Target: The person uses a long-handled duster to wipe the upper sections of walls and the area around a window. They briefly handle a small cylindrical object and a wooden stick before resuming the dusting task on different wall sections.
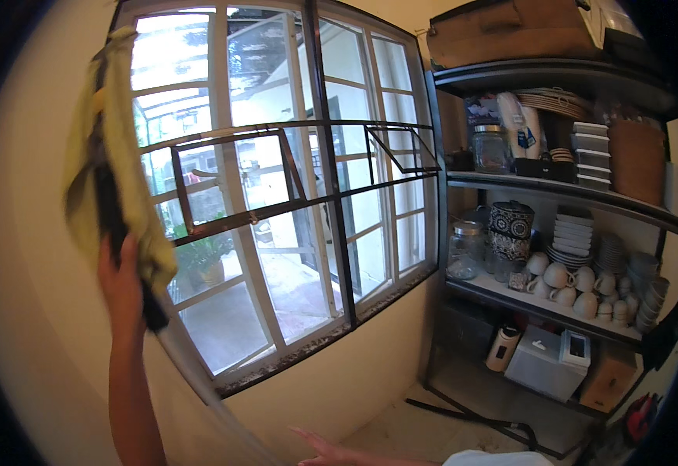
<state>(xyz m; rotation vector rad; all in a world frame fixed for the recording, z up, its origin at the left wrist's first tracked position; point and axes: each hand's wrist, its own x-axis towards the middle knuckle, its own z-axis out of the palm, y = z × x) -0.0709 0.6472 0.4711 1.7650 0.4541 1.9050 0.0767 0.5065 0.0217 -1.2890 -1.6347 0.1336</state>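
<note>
Raised at the left, my left hand (122, 285) grips the dark upper part (155, 314) of a long pole. A yellow-green cloth (149, 233) is draped around this dark part, above and beside my fingers. Its upper end reaches the window's top left corner. The pale shaft (222, 410) slants down to the bottom edge and is blurred. My right hand (322, 451) is low in the picture, fingers extended and apart, with no object visible in it. It is partly cut off by the lower edge. Before me is a metal-framed window (328, 192) with white bars behind it.
Two small window panes (237, 224) are tilted out of the frame. A shelf rack (439, 233) on the right carries glass jars (466, 250), white cups (557, 275), stacked dishes (572, 230) and boxes (543, 361). A black bent tube (461, 412) lies on the floor.
</note>
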